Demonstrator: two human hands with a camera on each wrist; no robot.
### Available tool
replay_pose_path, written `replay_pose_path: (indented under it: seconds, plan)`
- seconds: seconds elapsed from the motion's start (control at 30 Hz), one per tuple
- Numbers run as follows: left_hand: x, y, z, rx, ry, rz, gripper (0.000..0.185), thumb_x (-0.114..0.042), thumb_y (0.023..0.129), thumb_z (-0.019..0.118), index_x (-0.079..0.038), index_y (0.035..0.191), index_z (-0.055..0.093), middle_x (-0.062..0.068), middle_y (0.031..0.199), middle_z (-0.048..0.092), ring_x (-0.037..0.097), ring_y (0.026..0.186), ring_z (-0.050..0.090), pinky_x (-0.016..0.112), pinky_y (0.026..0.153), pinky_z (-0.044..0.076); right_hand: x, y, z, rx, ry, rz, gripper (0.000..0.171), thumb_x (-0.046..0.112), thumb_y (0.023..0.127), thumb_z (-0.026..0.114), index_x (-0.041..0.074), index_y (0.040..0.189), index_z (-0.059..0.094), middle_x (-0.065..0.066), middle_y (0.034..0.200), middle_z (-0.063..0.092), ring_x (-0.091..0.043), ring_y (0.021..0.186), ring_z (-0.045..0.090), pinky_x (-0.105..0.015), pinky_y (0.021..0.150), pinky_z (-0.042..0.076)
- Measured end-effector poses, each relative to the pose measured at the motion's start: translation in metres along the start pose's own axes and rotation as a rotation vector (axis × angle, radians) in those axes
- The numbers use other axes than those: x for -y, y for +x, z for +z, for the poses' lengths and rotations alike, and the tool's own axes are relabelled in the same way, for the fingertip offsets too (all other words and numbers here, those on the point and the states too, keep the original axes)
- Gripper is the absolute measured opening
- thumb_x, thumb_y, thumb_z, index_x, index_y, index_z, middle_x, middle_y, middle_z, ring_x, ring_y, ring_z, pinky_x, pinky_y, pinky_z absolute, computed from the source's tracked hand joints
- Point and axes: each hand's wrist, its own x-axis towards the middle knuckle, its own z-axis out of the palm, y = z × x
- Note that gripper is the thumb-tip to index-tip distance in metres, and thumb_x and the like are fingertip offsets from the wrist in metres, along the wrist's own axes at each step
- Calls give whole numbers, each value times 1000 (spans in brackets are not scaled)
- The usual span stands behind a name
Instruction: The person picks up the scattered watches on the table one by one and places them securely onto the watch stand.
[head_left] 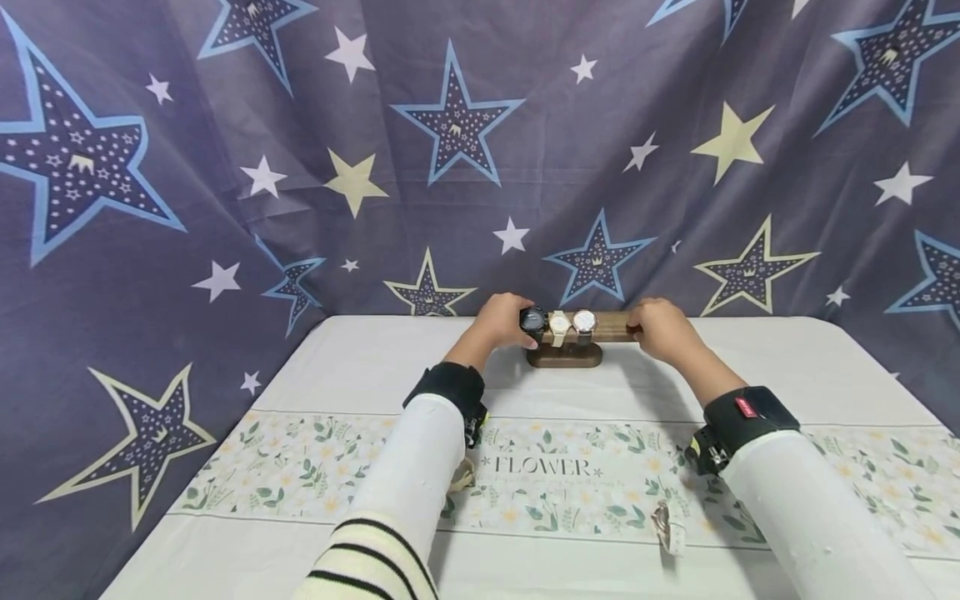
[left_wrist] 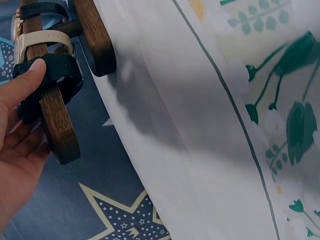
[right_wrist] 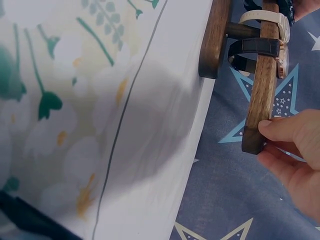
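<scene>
A wooden watch stand (head_left: 564, 356) sits at the table's far edge, its crossbar (head_left: 611, 325) carrying a black watch (head_left: 533, 321), a cream watch (head_left: 559, 326) and a brown-strapped watch (head_left: 584, 324). My left hand (head_left: 510, 323) is at the bar's left end. In the left wrist view its thumb (left_wrist: 27, 75) lies on the black watch (left_wrist: 62, 75), the fingers curled behind the bar (left_wrist: 57, 125). My right hand (head_left: 645, 325) grips the bar's right end; the right wrist view shows its thumb (right_wrist: 277, 127) on the bar's tip (right_wrist: 255, 135).
Two loose watches lie on the floral runner (head_left: 577, 492): a beige one (head_left: 461, 475) beside my left forearm and another (head_left: 667, 527) near my right forearm. A star-printed cloth (head_left: 450, 167) hangs right behind the stand. White tablecloth (head_left: 360, 367) covers the table.
</scene>
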Motion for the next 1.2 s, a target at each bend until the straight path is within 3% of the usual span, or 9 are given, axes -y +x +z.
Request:
replay_pose_path:
  seconds: [0.5,0.83,1.0,1.2]
  plan:
    - [-3,1,0,4,18,-18,77,-32,72,88,-10,138,55,8,134,59,25,125,52,35,105,42,0,0,-2,4,-7,-4,12,-11,79,68,-2,85,74,-18,89,67,-39,90,62,-50,83,52]
    - [0,-8,-2,-2,-5,-2,80,-31,73,88,-9,141,52,9,138,56,27,128,49,36,108,40,-2,-1,0,21,16,-5,12,-11,79,69,-2,86,73,-17,89,66,-37,89,62,-50,80,53]
    - [8,-17,-17,-34,-35,54,71,-22,73,87,-4,135,57,11,132,60,27,121,56,35,103,44,-1,-5,-9,17,14,-24,12,-10,79,69,-1,86,74,-16,88,67,-34,85,63,-47,76,54]
    - [17,-41,-46,-92,-69,96,47,-12,75,82,0,119,68,14,112,70,25,100,66,33,89,53,1,-18,-31,-37,12,-84,15,-8,75,74,-4,89,72,-19,92,67,-36,86,64,-49,77,54]
